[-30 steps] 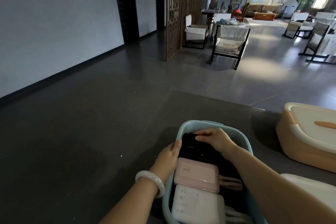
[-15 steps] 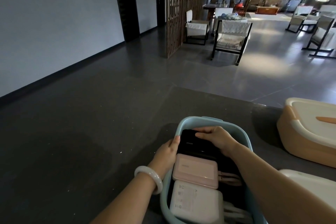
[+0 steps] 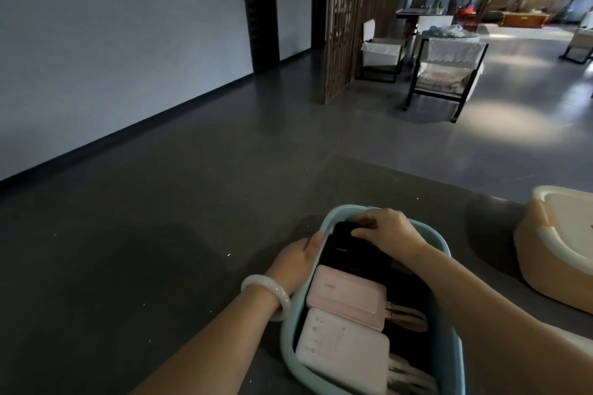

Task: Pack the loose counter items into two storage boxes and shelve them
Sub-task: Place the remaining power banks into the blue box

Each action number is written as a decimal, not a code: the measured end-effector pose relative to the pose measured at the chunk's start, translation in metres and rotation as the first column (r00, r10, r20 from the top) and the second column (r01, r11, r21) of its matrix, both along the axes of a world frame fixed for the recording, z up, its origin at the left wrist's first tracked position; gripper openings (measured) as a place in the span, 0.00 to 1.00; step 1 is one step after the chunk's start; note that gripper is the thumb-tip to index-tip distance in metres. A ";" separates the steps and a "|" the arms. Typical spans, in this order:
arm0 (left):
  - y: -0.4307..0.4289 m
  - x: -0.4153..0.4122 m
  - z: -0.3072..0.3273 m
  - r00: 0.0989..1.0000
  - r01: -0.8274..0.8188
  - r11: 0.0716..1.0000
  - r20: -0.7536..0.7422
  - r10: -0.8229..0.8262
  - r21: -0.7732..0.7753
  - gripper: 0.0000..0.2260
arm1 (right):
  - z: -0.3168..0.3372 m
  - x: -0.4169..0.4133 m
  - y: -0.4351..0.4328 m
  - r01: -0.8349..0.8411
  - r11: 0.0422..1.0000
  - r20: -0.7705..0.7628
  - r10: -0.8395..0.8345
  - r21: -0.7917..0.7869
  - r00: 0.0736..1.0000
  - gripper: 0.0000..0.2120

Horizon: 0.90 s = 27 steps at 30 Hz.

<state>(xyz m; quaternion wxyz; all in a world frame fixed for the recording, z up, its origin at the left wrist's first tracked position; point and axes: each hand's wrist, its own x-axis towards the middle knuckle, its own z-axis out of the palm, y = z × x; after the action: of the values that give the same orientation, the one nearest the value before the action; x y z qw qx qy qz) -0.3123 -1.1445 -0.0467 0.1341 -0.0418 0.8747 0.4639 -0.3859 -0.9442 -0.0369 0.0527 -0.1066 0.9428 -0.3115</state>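
My left hand (image 3: pixel 300 258) gripped the blue box (image 3: pixel 287 341) to steady it while my right hand (image 3: pixel 390 231) pinched the black power bank (image 3: pixel 348 252) to seat it flat.

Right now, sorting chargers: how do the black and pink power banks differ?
The black power bank lies at the far end of the blue box; the pink power bank sits midway. The black one is held at its far edge; the pink one is untouched. Both lie inside.
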 end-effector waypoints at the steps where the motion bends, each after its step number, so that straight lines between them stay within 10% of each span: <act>1: -0.003 0.002 0.001 1.000 -0.021 1.000 -0.016 0.021 -0.019 0.29 | 0.007 0.001 -0.003 0.000 0.999 -0.058 0.002 0.036 0.998 0.12; 8: -0.051 0.039 0.004 0.968 -0.229 0.923 -0.169 0.183 -0.310 0.19 | 0.041 0.018 -0.082 -0.291 0.953 -0.140 0.300 0.082 0.944 0.15; 16: -0.156 0.169 0.000 0.898 -0.365 0.598 -0.099 0.430 -0.714 0.23 | 0.023 0.095 -0.230 -0.722 0.683 0.063 0.720 0.108 0.691 0.24; 27: -0.270 0.419 -0.004 0.688 -0.473 0.389 -0.056 0.724 -0.791 0.21 | 0.000 0.283 -0.410 -0.927 0.290 0.215 0.915 0.239 0.341 0.25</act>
<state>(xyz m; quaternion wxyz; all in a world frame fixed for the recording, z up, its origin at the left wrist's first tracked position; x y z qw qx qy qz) 0.1067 -1.4141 -0.0503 0.0552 -0.4793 0.8739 0.0597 -0.1030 -1.3546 -0.0374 0.2555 -0.6120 0.7452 -0.0692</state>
